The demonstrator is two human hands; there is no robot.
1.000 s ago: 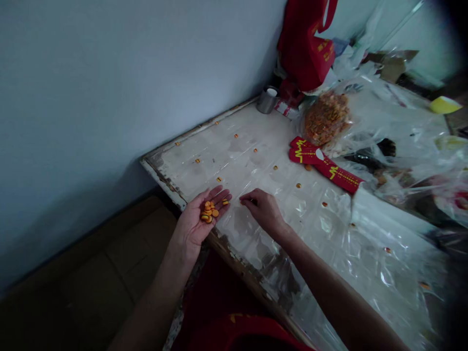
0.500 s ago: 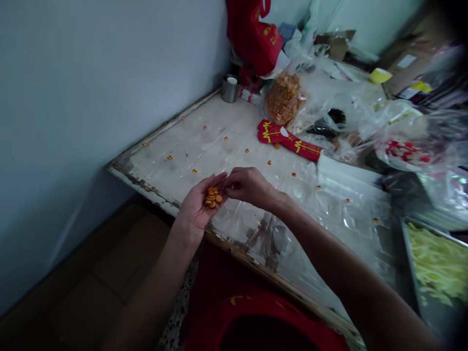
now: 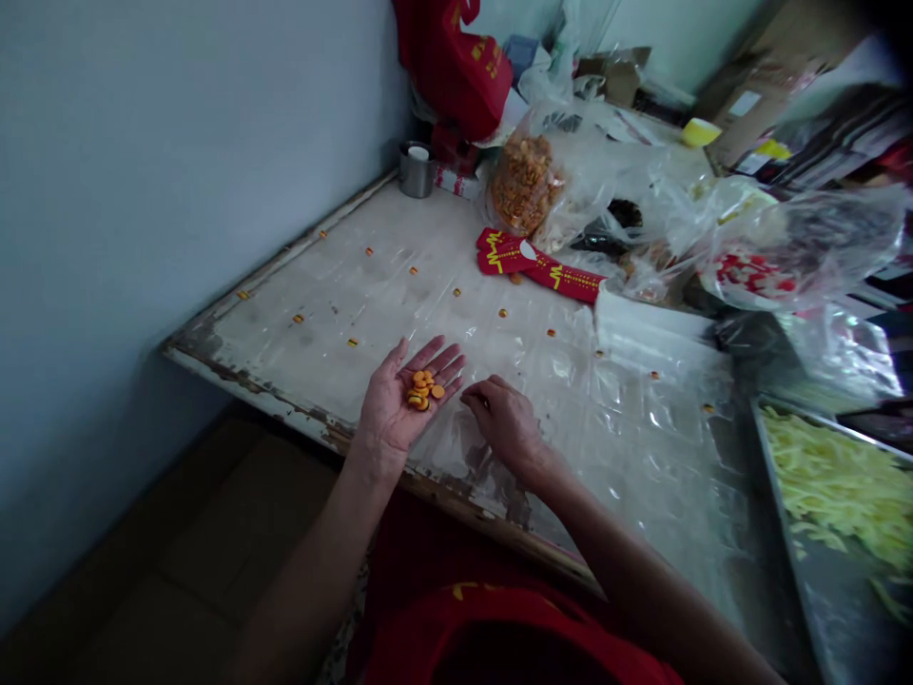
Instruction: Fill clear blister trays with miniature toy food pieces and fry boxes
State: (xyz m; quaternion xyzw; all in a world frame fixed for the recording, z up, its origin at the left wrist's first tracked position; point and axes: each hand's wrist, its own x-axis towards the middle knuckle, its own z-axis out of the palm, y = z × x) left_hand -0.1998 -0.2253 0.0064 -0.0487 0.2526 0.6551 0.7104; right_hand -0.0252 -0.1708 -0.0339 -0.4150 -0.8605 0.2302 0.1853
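My left hand (image 3: 399, 404) is palm up with its fingers stretched out above the table's near edge. In the palm lies a small pile of round orange pieces (image 3: 420, 390), some with a dark stripe around the side, like tiny burgers. Just to the right, my right hand (image 3: 506, 423) is closed with thumb and fingertips together, apart from the left hand; what is in the pinch, if anything, is hidden. Spaced in rows on the clear plastic packets (image 3: 428, 309) are several matching pieces, one of them a striped piece (image 3: 352, 342) beyond my left hand.
Red printed sleeves (image 3: 538, 264) lie farther back on the table. Behind them stand a bag of brown crunchy bits (image 3: 526, 185), a metal cup (image 3: 417, 169) and a red bag (image 3: 456, 71). A tray (image 3: 820, 571) with pale yellow strips is at the right. A wall (image 3: 143, 171) rises at left.
My right hand has drawn away from the left palm, to the right and lower. The left fingers have spread out flatter. The view has shifted slightly to the right.
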